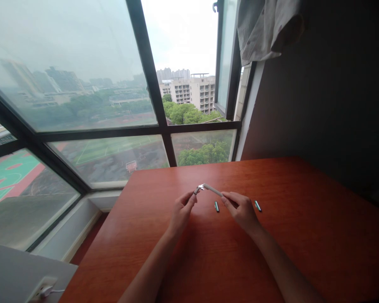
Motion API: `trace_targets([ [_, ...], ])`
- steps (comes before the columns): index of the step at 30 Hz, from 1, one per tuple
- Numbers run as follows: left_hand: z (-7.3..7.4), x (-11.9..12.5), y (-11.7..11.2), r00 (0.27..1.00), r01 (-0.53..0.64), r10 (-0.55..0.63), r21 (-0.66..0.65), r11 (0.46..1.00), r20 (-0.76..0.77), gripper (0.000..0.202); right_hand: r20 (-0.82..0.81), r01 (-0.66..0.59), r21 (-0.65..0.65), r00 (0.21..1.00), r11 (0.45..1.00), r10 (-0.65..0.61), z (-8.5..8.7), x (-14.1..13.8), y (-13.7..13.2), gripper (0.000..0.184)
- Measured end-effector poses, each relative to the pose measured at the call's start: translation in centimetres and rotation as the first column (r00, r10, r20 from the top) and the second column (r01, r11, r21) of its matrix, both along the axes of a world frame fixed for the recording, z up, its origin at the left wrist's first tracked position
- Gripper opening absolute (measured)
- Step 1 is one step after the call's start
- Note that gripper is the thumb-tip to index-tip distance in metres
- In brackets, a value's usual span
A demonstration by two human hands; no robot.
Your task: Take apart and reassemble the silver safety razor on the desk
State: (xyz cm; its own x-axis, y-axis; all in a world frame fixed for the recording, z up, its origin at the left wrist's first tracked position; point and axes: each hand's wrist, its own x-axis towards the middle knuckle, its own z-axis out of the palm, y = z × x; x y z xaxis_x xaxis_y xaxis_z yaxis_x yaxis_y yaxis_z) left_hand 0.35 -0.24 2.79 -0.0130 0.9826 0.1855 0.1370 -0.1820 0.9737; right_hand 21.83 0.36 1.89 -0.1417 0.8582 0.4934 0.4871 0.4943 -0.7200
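Through the head camera I see a room corner with a large window behind, its dark frame standing just past the far edge of a reddish wooden table. The left hand is pinched nearly closed, thumb against fingers, on a small silvery piece. The right hand has a similar narrow pinch on a grey rod, whose far end meets the silvery piece between both hands — whether they are joined I cannot tell. One small green piece lies between the hands, nearer to the right one; another green piece lies just beyond the right hand, on its outer side. For moving, I have wide room on both sides — the left table edge runs well apart from the left hand.
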Motion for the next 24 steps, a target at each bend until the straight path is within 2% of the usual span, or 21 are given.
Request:
trace_targets([
  [6,-0.03,0.01,0.02,1.000,-0.011,0.011,-0.008,1.000,-0.001,0.033,-0.016,-0.014,-0.005,1.000,1.000,0.014,0.08,-0.03,-0.04,0.025],
  [12,-0.16,0.06,-0.03,1.000,-0.001,0.001,-0.014,1.000,0.006,0.033,0.006,0.025,0.001,1.000,1.000,-0.025,0.34,-0.03,-0.11,0.026],
  [24,-0.17,-0.06,0.13,0.999,-0.027,0.028,-0.025,0.999,0.016,0.032,-0.004,-0.010,-0.003,1.000,1.000,0.010,0.06,-0.06,-0.03,0.025],
])
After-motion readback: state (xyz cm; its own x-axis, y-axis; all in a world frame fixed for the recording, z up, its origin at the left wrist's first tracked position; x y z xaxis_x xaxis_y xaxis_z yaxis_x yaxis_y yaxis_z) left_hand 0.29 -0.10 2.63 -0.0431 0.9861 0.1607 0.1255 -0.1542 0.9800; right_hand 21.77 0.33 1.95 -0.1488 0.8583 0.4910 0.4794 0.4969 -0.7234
